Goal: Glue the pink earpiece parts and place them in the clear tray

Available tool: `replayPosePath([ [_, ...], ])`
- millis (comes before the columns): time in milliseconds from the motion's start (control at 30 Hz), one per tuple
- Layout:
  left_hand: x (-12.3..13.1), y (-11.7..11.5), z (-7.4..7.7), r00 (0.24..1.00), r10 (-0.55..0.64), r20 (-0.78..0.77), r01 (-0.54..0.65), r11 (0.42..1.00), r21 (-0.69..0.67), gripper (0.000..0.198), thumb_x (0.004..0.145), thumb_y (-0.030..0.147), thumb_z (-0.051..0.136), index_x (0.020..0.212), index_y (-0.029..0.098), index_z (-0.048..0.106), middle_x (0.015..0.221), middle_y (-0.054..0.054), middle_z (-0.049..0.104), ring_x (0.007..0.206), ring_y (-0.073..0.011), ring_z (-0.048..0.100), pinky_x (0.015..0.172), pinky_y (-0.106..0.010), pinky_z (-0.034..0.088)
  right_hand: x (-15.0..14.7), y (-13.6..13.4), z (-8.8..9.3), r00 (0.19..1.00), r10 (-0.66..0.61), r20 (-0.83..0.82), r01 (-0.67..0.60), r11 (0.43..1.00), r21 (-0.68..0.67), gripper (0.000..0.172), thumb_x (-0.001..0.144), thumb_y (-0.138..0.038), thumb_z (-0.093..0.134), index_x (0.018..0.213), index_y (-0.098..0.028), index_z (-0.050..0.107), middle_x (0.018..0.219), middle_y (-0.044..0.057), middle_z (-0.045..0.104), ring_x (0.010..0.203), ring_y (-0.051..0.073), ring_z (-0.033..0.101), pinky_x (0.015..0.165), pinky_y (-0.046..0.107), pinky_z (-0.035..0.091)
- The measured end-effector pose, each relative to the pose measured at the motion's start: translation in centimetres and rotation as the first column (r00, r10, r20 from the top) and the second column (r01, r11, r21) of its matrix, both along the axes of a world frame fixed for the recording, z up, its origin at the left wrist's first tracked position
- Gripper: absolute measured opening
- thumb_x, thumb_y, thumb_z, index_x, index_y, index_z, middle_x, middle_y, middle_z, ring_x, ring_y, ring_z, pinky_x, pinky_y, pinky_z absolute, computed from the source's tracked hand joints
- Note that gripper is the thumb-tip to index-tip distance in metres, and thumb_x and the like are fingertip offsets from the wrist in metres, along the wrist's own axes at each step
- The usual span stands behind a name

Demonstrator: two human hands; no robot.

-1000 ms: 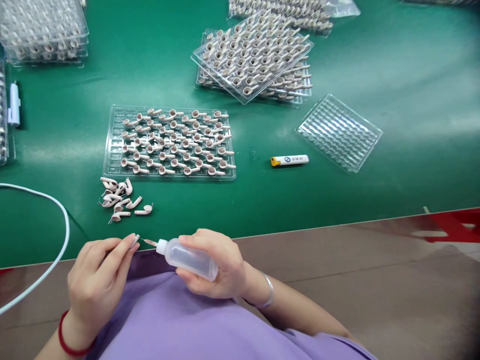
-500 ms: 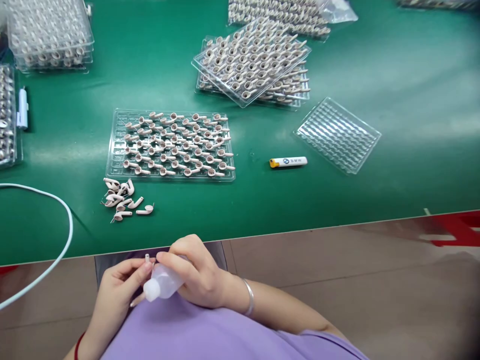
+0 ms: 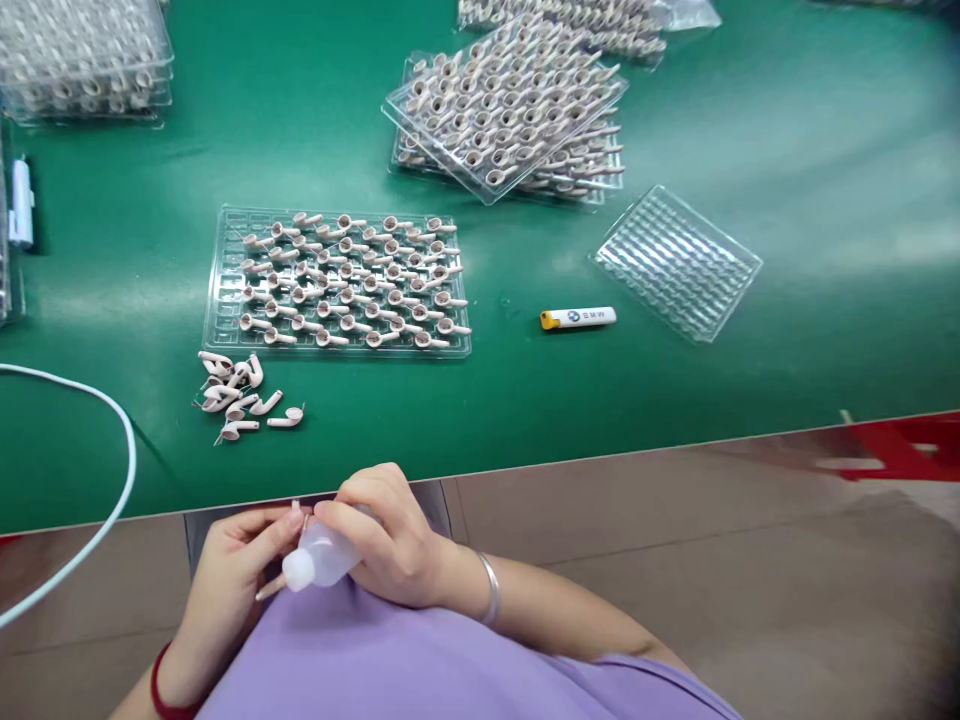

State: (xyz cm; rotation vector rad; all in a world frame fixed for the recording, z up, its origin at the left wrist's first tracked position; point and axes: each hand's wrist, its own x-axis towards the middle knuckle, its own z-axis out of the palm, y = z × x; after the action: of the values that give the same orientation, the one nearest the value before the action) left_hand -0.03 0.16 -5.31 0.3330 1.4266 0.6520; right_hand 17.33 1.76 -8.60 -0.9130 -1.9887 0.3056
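Note:
My right hand (image 3: 394, 545) is wrapped round a small clear squeeze bottle (image 3: 319, 557), its white nozzle tipped down and to the left. My left hand (image 3: 232, 570) pinches a tiny pale earbud piece (image 3: 295, 508) right beside the bottle's neck. Both hands are close to my body, below the table edge, over my purple shirt. On the green table ahead lies a clear tray (image 3: 217, 310) filled with several pinkish earbud shells. A small loose pile of the same shells (image 3: 240, 395) rests just in front of it.
Stacked trays of shells (image 3: 510, 110) sit at the back centre, more stacks (image 3: 82, 60) at the back left. An empty clear tray (image 3: 675, 265) and a white lighter (image 3: 577, 318) lie to the right. A white cable (image 3: 112, 500) curves along the left.
The bottle went from lying level with its needle at the piece to tipped nozzle-down. Both hands drew closer together and nearer my body.

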Motion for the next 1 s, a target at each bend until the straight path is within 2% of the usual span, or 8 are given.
replayPosePath([
  [300, -0.3, 0.0, -0.1, 0.999, -0.021, 0.036, 0.021, 1.000, 0.003, 0.038, 0.054, 0.047, 0.087, 0.071, 0.013, 0.077, 0.054, 0.000, 0.059, 0.044, -0.0063, 0.040, 0.043, -0.020, 0.038, -0.3, 0.0, 0.1, 1.000, -0.021, -0.009, 0.021, 1.000, 0.005, 0.016, 0.087, -0.013, 0.054, 0.102, -0.016, 0.058, 0.081, 0.004, 0.058, 0.071, 0.014, 0.055, 0.066, 0.029, 0.042],
  [467, -0.7, 0.0, 0.4, 0.985, -0.155, -0.070, 0.161, 0.982, 0.096, 0.031, 0.066, 0.045, 0.080, 0.075, 0.015, 0.077, 0.060, -0.002, 0.064, 0.053, -0.0122, 0.053, 0.047, -0.021, 0.043, -0.2, 0.2, 0.3, 0.999, 0.015, -0.029, -0.016, 0.999, -0.029, 0.014, 0.089, -0.014, 0.053, 0.102, -0.018, 0.057, 0.080, 0.004, 0.062, 0.069, 0.014, 0.056, 0.063, 0.029, 0.044],
  [567, -0.8, -0.3, 1.1, 0.956, -0.218, -0.196, 0.257, 0.945, 0.203, 0.021, 0.071, 0.038, 0.076, 0.074, 0.017, 0.077, 0.065, -0.003, 0.069, 0.061, -0.0147, 0.060, 0.058, -0.023, 0.050, 0.2, 0.4, 0.9, 0.976, 0.076, -0.203, -0.102, 0.987, -0.121, 0.023, 0.087, -0.016, 0.060, 0.109, -0.018, 0.053, 0.086, 0.006, 0.065, 0.075, 0.016, 0.062, 0.066, 0.029, 0.051],
  [633, -0.9, -0.5, 1.5, 0.917, -0.261, -0.301, 0.354, 0.880, 0.315, 0.013, 0.075, 0.032, 0.072, 0.074, 0.020, 0.077, 0.069, -0.002, 0.070, 0.063, -0.0145, 0.062, 0.060, -0.022, 0.050, 0.5, 0.4, 1.4, 0.945, 0.088, -0.316, -0.163, 0.962, -0.218, 0.031, 0.084, -0.015, 0.064, 0.112, -0.019, 0.051, 0.087, 0.006, 0.067, 0.077, 0.016, 0.064, 0.068, 0.028, 0.054],
  [767, -1.3, -1.0, 1.9, 0.828, -0.291, -0.478, 0.537, 0.654, 0.532, 0.011, 0.082, 0.022, 0.067, 0.084, 0.024, 0.077, 0.076, 0.000, 0.070, 0.066, -0.0120, 0.065, 0.059, -0.018, 0.050, 1.0, -0.1, 2.3, 0.909, 0.103, -0.404, -0.283, 0.864, -0.417, 0.032, 0.081, -0.019, 0.068, 0.108, -0.022, 0.051, 0.088, 0.004, 0.068, 0.074, 0.014, 0.065, 0.067, 0.026, 0.055],
  [900, -1.4, -1.0, 2.3, 0.753, -0.222, -0.620, 0.637, 0.482, 0.602, 0.019, 0.082, 0.015, 0.067, 0.095, 0.027, 0.075, 0.077, 0.002, 0.065, 0.067, -0.0090, 0.063, 0.059, -0.016, 0.049, 1.1, -0.5, 2.8, 0.874, 0.093, -0.478, -0.374, 0.756, -0.537, 0.031, 0.080, -0.022, 0.069, 0.105, -0.022, 0.051, 0.087, 0.002, 0.068, 0.069, 0.011, 0.064, 0.063, 0.022, 0.053],
  [1000, -1.3, -0.9, 2.7, 0.716, -0.170, -0.677, 0.680, 0.392, 0.620, 0.022, 0.082, 0.012, 0.067, 0.097, 0.027, 0.073, 0.080, 0.003, 0.062, 0.068, -0.0075, 0.061, 0.059, -0.015, 0.049, 1.2, -0.5, 3.1, 0.855, 0.097, -0.509, -0.416, 0.715, -0.563, 0.030, 0.081, -0.024, 0.069, 0.104, -0.021, 0.051, 0.085, 0.002, 0.066, 0.069, 0.011, 0.063, 0.062, 0.022, 0.053],
])
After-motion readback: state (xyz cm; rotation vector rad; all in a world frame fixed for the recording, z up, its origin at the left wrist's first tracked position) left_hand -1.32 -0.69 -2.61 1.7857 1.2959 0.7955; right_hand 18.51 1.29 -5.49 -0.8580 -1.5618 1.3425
